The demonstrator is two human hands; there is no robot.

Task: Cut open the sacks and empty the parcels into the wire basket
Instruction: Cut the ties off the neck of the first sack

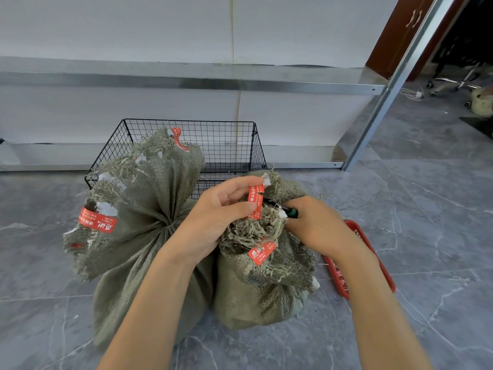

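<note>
Two tied olive-green woven sacks with frayed tops and red tape stand on the floor: a large sack (138,222) on the left and a smaller sack (261,289) on the right. My left hand (213,217) pinches the red tape and frayed neck of the smaller sack. My right hand (317,225) grips a dark cutter with a green handle (289,211), its tip at that sack's neck. A black wire basket (226,145) sits behind the sacks against the wall. No parcels show.
A red plastic tray (373,252) lies on the grey tile floor under my right forearm. A metal shelf frame (186,81) runs along the white wall, with its upright post (386,97) at the right. Office chair legs and cables are at far right.
</note>
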